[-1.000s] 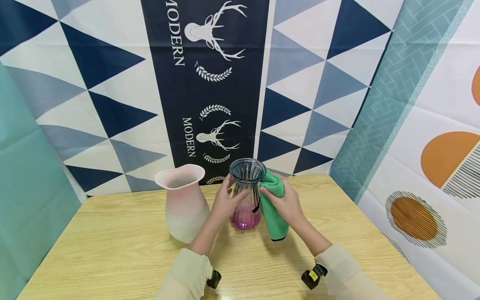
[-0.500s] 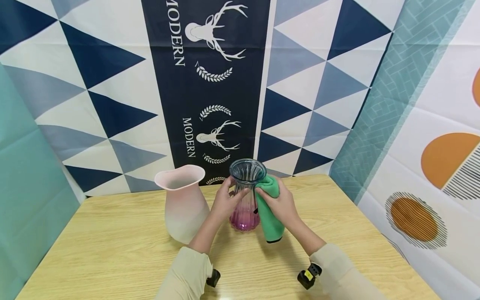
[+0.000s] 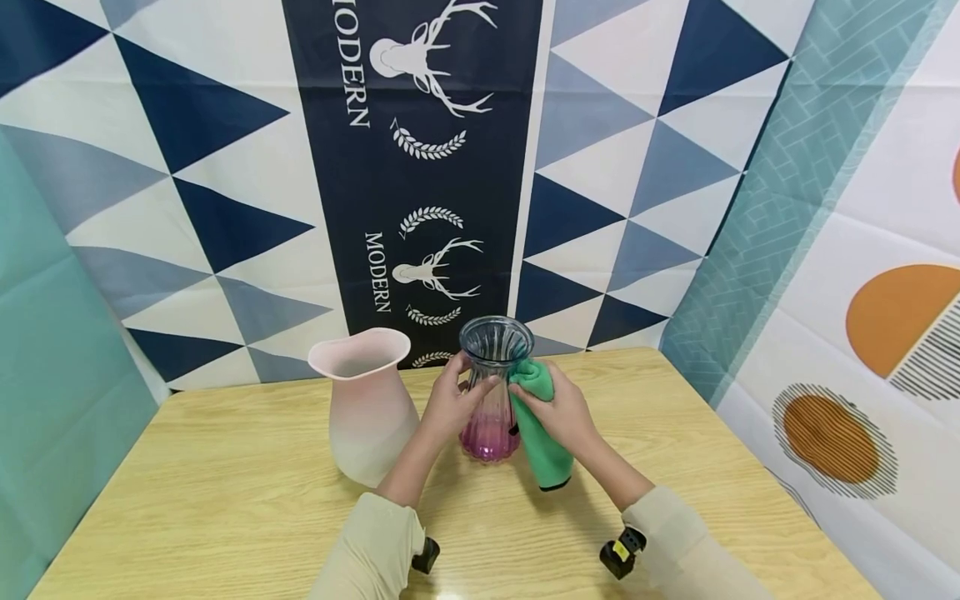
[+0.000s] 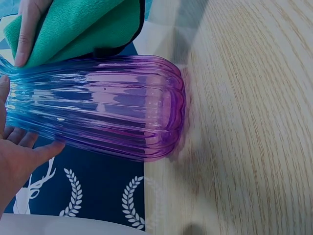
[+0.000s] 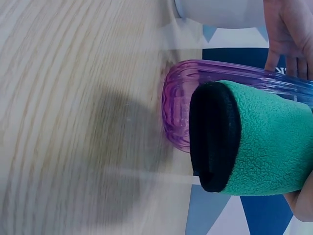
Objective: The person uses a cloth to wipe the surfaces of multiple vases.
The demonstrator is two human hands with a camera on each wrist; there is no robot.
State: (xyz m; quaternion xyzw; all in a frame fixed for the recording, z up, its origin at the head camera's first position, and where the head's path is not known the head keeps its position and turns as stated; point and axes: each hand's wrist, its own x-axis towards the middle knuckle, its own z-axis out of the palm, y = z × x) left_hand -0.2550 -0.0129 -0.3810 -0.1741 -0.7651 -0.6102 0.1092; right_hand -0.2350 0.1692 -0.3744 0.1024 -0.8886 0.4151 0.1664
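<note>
Gripping the ribbed glass vase (image 3: 491, 392) at its neck, the left hand (image 3: 450, 402) curls round — the right hand (image 3: 564, 410) presses a clutched green cloth (image 3: 542, 433) against its side.

Glass vase (image 4: 112, 110) rim cut off in both wrist views; green cloth (image 5: 264, 142) hides right hand's fingers, table blurred.

A ribbed glass vase (image 3: 492, 392) stands upright on the far middle of the wooden table, clear blue-grey at its flared open mouth and shading to purple-pink at its rounded base. A folded green fleece cloth (image 3: 538, 425) with a black edge lies pressed against the vase's right side, from just below the mouth down past the base, its lower end hanging near the tabletop.
</note>
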